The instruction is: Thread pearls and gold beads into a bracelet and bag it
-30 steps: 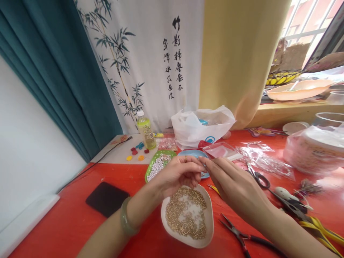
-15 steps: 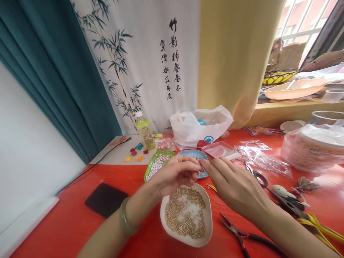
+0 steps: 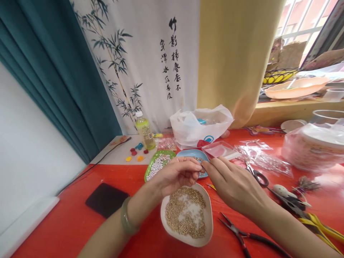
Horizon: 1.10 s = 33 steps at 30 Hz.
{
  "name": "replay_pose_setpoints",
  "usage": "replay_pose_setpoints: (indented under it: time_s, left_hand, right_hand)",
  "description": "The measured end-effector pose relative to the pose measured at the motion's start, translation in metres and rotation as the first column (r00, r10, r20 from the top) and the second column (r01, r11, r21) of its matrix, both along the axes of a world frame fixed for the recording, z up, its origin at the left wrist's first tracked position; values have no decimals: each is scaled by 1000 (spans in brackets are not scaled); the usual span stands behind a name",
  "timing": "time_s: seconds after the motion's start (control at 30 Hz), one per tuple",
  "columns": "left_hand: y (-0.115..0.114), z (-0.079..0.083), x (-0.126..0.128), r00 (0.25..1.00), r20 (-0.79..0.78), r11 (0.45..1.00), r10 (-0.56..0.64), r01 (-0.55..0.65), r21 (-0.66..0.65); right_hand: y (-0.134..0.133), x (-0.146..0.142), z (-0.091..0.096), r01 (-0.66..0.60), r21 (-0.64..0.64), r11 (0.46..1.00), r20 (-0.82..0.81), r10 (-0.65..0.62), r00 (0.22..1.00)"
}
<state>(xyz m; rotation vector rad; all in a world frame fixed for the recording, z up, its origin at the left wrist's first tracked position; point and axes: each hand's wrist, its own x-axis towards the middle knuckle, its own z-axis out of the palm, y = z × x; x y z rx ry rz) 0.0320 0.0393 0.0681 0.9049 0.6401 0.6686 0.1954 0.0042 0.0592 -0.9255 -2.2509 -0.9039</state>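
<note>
My left hand (image 3: pixel 180 175) is closed in a pinch above a white tray (image 3: pixel 164 218) of small gold beads (image 3: pixel 185 224). Fingertip to fingertip with it, my right hand (image 3: pixel 232 181) is closed too, its palm turned down. Whatever lies between the fingers is too small to make out. Just behind the hands sit a green tray (image 3: pixel 146 174) of white pearl beads (image 3: pixel 158 165) and a blue tray (image 3: pixel 185 152) with small metallic pieces, partly hidden by my fingers. Long-nosed pliers (image 3: pixel 236 231) lie on the red table below my right hand.
A black phone-like slab (image 3: pixel 106 199) lies at left. Scissors (image 3: pixel 259 177) and yellow-handled pliers (image 3: pixel 301 213) lie at right, near clear bags (image 3: pixel 264 157). A white plastic bag (image 3: pixel 188 125) and a drink bottle (image 3: pixel 145 132) stand at the back. A wrapped tub (image 3: pixel 314 147) is at far right.
Almost nothing differs. Both hands stay pinched together over the gold beads, with only a slight shift of the fingertips to the right.
</note>
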Motion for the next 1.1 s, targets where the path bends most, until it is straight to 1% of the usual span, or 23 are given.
replay_pose_setpoints:
  time_s: [0.13,0.27,0.53,0.73,1.03,1.1]
  left_hand:
    - [0,1,0,1000,-18,1000,14,-14,2]
    - [0,1,-1,999,-44,999,12,-10,48]
    - [1,2,-1,998,-56,993,10,-3,122]
    - [1,1,-2,998,-53,972,22,-9,233]
    - [1,0,0,994,-89,953,61,-31,301]
    - [0,0,0,990,-109,943,85,-44,331]
  right_hand:
    - [1,0,1,-15,8,1000,-1,15,1000]
    - [0,2,1,-20,-36,999,5,21,1000]
    - [-1,3,5,-60,-30,998,-23,59,998]
    - [-2,2,7,-55,-56,997,-40,53,998]
    - [-4,2,10,-36,-33,999,-51,35,998]
    - [-3,3,9,-29,-33,999,-60,27,998]
